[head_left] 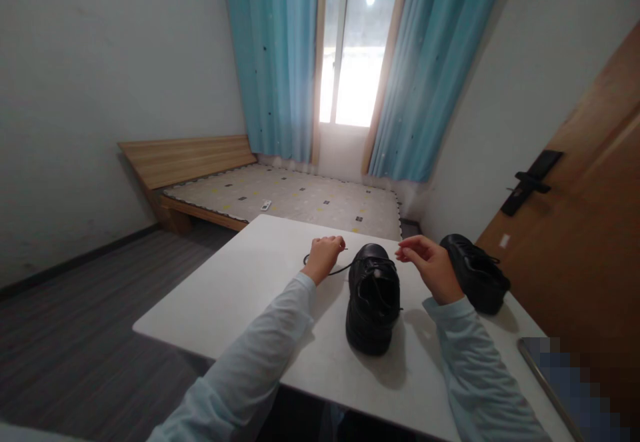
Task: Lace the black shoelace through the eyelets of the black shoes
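1. The near shoe (373,302) stands upright on the white surface (220,295), between the two hands, its toe towards the window (353,82) and its opening towards the person.
2. The left hand (326,257) is just left of the shoe; its grip looks closed on the black lace (341,271), which runs out from the shoe and loops behind the wrist, with a short end showing past the fingertips.
3. The right hand (431,265) is raised just right of the shoe's toe, fingers curled and thumb close to them; whether its grip has anything in it, I cannot tell.
4. The other shoe (475,272) is also black and sits beyond the right hand, near the surface's right edge.
5. Behind the surface is a bed (305,195) with a small white remote (266,206) on it.
6. Blue curtains (280,62) flank the window; a brown door (595,209) stands at right.
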`<state>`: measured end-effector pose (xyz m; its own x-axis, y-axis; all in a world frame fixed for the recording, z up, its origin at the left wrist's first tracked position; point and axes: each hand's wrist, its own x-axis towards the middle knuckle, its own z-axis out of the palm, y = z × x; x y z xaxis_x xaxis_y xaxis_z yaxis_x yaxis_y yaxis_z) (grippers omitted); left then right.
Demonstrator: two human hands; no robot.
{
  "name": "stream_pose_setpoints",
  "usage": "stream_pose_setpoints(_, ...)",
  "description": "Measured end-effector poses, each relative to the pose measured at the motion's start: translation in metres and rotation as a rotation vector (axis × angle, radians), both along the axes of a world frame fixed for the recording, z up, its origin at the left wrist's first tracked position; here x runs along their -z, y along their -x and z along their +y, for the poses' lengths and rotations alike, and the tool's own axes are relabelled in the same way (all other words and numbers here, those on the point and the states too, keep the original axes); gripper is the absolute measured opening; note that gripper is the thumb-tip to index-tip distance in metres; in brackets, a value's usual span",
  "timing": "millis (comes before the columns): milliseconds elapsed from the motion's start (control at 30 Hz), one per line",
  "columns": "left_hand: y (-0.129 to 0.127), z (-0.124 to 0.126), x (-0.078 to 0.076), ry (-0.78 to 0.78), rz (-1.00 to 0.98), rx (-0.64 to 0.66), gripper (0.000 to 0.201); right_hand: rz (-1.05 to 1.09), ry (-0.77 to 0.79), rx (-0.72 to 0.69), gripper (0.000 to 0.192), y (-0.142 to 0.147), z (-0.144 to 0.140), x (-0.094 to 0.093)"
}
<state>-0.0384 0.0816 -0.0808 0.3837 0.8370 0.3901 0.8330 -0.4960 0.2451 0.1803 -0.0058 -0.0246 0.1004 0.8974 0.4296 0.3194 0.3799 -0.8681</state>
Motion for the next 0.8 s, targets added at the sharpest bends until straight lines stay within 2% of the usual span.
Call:
stream_pose_setpoints(233, -0.009, -0.010, -0.014, -0.154, -0.217, 0.162, 0.015, -0.172, -0.055, 0.074, 0.019, 0.011, -0.004, -0.001)
stream_pose_setpoints(367, -0.014, -0.017, -0.019, -0.154, -0.310, 0.304, 0.015, -0.352, -0.173, 0.089, 0.019, 0.018, -0.008, -0.002)
stream_pose_setpoints(500, -0.017, -0.026, -0.024, -0.135, -0.367, 0.349, 0.017, -0.500, -0.282, 0.073, 0.019, 0.024, -0.010, 0.001)
stream_pose_setpoints(800, -0.024, -0.037, -0.027, -0.199, -0.387, 0.450, 0.019, -0.753, -0.359, 0.082, 0.016, 0.027, -0.005, 0.008)
